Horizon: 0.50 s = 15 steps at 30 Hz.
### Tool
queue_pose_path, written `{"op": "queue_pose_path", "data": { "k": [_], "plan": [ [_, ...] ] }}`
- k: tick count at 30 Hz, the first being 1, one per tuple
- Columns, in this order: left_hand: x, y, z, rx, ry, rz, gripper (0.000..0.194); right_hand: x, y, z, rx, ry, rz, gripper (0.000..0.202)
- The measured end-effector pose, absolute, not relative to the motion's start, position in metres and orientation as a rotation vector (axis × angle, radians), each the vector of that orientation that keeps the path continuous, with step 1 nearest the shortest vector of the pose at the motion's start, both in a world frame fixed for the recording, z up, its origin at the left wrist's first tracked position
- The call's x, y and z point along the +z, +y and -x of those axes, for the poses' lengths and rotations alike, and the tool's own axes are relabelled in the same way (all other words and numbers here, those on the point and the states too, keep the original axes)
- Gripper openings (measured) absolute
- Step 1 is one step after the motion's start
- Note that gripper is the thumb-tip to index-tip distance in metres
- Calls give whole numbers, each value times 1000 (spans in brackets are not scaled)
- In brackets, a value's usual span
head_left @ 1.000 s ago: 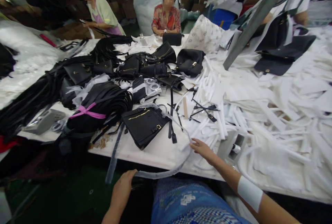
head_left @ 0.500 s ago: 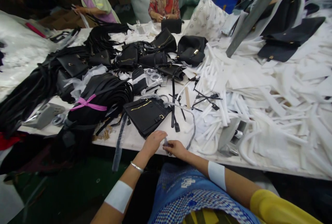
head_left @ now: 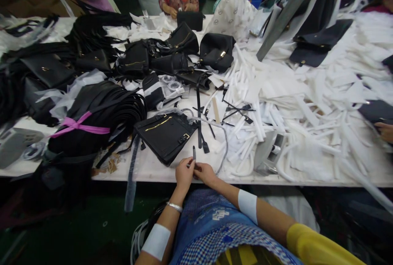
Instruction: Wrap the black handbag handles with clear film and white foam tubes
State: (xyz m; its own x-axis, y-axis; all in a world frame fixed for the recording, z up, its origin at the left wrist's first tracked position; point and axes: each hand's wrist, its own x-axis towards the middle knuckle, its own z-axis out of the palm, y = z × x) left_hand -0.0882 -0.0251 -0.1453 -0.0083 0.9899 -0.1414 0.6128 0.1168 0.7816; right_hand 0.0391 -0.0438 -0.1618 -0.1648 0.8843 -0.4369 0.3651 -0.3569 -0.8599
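Observation:
Close together at the table's front edge, my left hand [head_left: 184, 173] and my right hand [head_left: 205, 173] are both closed on a narrow dark strap [head_left: 194, 151]. The strap's tip points up between my fingers; its lower part is hidden by them. Just beyond my left hand lies a black bag [head_left: 166, 136] with a gold zipper and a gold buckle. A grey, plastic-wrapped cord [head_left: 226, 146] curves from the bag round toward my right hand. Thin black straps with tabs [head_left: 205, 146] lie to the right of the bag.
A bundle of black straps tied with a pink ribbon [head_left: 79, 125] lies at left. White foam strips [head_left: 276, 113] cover the right side around a grey dispenser [head_left: 267, 154]. More black bags [head_left: 216, 52] sit farther back. A slanted metal post [head_left: 282, 21] rises there. Co-workers stand around the table.
My left hand has turned more upright and come closer to my right hand. The strap's dark tip now sticks up from the fingers. The whole view has shifted.

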Motion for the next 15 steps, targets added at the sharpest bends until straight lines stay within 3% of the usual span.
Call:
{"op": "queue_pose_path", "data": {
  "k": [8,15],
  "plan": [
    [-145,-14,98,470,1522,-2132,21,-136,-16,-78,758,-2069,1583,29],
    [-158,-7,94,424,1492,-2157,20,-147,13,-86,901,-2546,1688,24]
  ]
}}
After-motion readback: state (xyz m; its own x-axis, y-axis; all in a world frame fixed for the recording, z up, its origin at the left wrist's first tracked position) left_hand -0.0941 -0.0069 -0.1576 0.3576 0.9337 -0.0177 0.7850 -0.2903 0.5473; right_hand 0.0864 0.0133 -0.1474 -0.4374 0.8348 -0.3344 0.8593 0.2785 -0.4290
